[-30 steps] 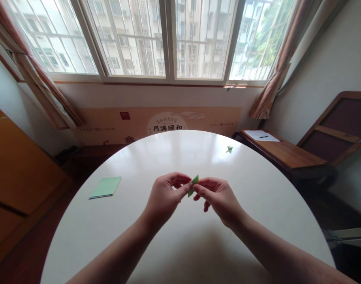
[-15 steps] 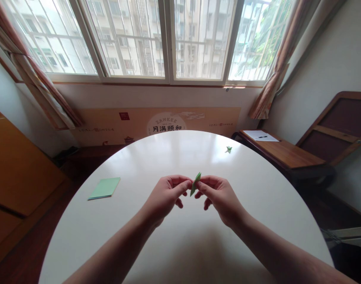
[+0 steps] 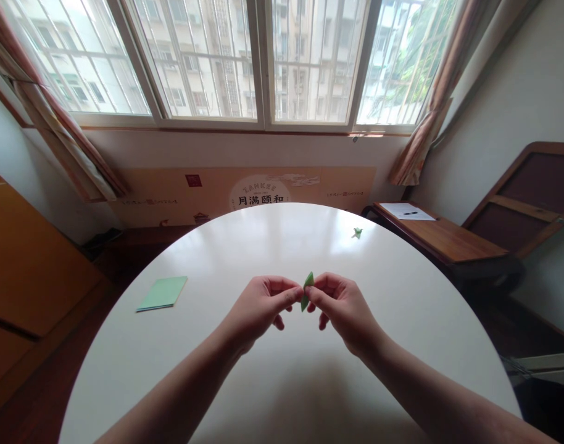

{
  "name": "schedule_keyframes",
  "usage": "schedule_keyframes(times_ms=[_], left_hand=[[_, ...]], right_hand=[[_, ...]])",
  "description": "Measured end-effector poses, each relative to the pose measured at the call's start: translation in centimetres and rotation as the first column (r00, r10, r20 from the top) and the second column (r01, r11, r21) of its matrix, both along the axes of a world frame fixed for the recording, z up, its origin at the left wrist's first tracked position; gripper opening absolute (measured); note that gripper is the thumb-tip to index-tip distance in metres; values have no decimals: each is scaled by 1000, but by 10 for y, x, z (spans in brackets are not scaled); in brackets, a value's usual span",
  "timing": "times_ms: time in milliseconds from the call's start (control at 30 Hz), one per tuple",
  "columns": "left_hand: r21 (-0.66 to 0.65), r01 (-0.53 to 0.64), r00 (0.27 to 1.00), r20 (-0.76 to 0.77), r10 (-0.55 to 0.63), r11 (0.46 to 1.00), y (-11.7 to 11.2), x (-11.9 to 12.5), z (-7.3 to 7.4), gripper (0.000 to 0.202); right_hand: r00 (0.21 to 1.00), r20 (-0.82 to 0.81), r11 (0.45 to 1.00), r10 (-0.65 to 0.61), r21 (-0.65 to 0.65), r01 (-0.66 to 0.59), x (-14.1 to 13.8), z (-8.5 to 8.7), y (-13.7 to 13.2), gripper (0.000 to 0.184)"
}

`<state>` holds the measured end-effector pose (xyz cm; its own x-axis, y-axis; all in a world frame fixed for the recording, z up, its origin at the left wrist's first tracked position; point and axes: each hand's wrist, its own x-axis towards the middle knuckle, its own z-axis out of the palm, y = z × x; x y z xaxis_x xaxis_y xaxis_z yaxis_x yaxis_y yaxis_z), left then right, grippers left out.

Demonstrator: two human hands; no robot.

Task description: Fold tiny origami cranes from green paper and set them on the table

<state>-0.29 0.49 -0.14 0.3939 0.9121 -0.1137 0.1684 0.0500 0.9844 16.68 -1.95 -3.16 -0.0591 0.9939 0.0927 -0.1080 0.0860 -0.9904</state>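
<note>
- Worktop (image 3: 263,382): one, round-edged, white, glossy; window light reflected on its far part, soft shadow below the hands.
- Left hand (image 3: 266,299): bare; thumb and forefinger pinched together on the left side of the folded green paper, remaining fingers loosely curled beneath.
- Right hand (image 3: 337,302): bare; thumb and forefinger pinched on the right side of the same piece, other fingers curled, fingertips showing below.
- Folded green paper (image 3: 309,280): one, small, narrow, pointed at top and bottom; held nearly upright, leaning slightly right, between the two hands and above the worktop. Individual folds too small to tell.
- Paper stack (image 3: 162,293): square sheets, light green uppermost, darker edge below; flat on the worktop, well apart from the left hand.
- Green paper figure (image 3: 357,233): one, small, with several points; on the worktop near its far right edge.
- Wooden stand (image 3: 453,231): brown, beyond the worktop at right; bears a white sheet (image 3: 390,209) with a dark pen (image 3: 409,213) lying on it.
- Printed panel (image 3: 171,185): tan, lettered, against the wall below the window.
- Curtains (image 3: 64,117): pinkish, gathered, one each side.
- Window (image 3: 208,61): pale frames; bars, buildings and foliage beyond.
</note>
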Motion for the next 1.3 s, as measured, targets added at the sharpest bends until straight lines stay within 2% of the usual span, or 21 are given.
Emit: schedule_keyframes(times_ms=[200,433,567,667,733,967,1300], left_hand=[[5,-4,1000,9,4,1000,-1,1,3,20],[3,-65,996,56,65,998,2,-2,1,19],[136,-84,996,51,78,987,0,-2,-2,18],[284,-91,995,-2,95,955,-2,-1,-2,20],[322,-94,994,-15,104,942,-3,0,-2,21],[62,-82,993,87,77,995,0,2,-2,20],[96,-89,996,26,87,991,0,2,-2,19]], right_hand=[[1000,11,1000,15,-13,-15,0,3,-1,23],[992,-56,991,109,-66,-113,4,6,3,26],[994,-60,992,90,-81,-95,4,4,4,26],[995,-75,992,68,-97,-75,4,4,4,27],[995,-74,992,66,-98,-73,4,5,4,27],[998,-8,998,57,-28,-58,4,3,2,30],[997,67,999,43,-1,-43,6,1,1,29]])
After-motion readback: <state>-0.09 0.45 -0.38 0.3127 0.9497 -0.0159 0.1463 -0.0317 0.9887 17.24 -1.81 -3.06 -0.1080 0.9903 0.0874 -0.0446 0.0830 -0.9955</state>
